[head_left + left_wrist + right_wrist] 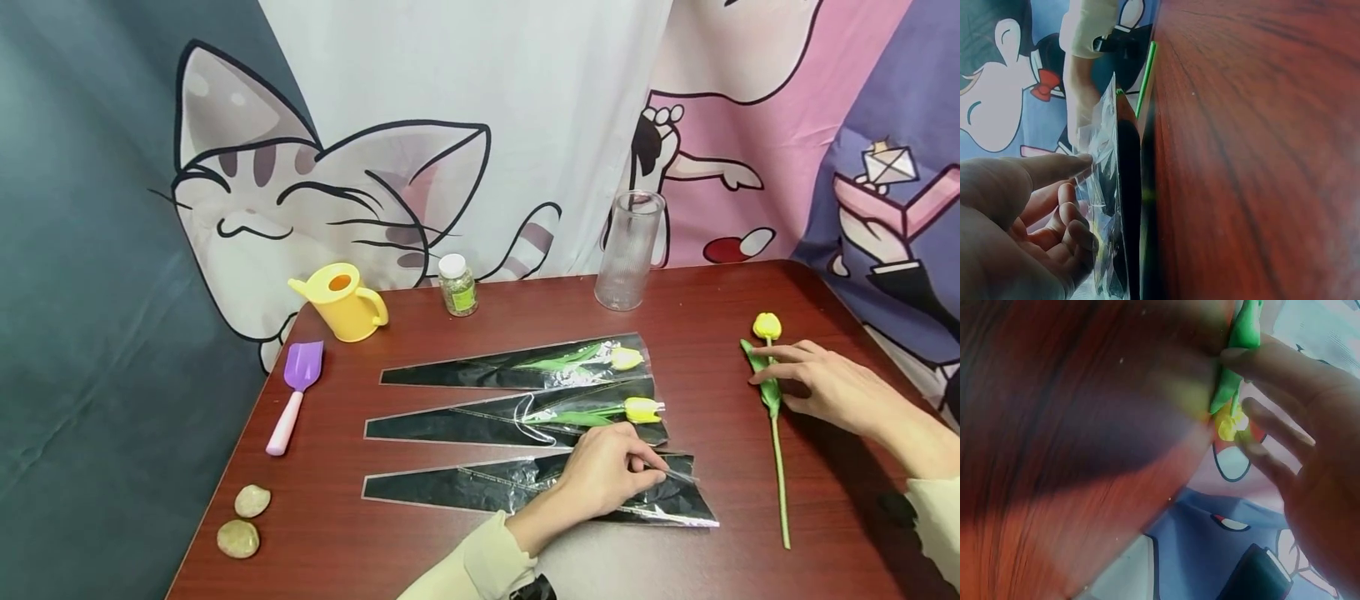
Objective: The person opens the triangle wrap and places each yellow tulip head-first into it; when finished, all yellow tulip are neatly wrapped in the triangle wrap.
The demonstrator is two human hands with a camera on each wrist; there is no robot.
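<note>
My left hand [607, 471] pinches the clear film at the wide end of the nearest flower sleeve [427, 487], a tapered one with a black back. In the left wrist view, the thumb and curled fingers meet at the edge of the clear film [1107, 156]. Over at the right, my right hand [832, 387] reaches across a yellow tulip [780, 475] lying on the table, with fingers spread about its green leaves. One fingertip is right at a leaf [1229, 387] in the right wrist view.
Two more sleeves, a middle one [442, 427] and a far one [435, 372], each hold a yellow tulip. Behind stand a glass vase [630, 254], a small jar [458, 287] and a yellow watering can [348, 308]. A purple shovel [302, 367] and two stones [238, 539] lie left.
</note>
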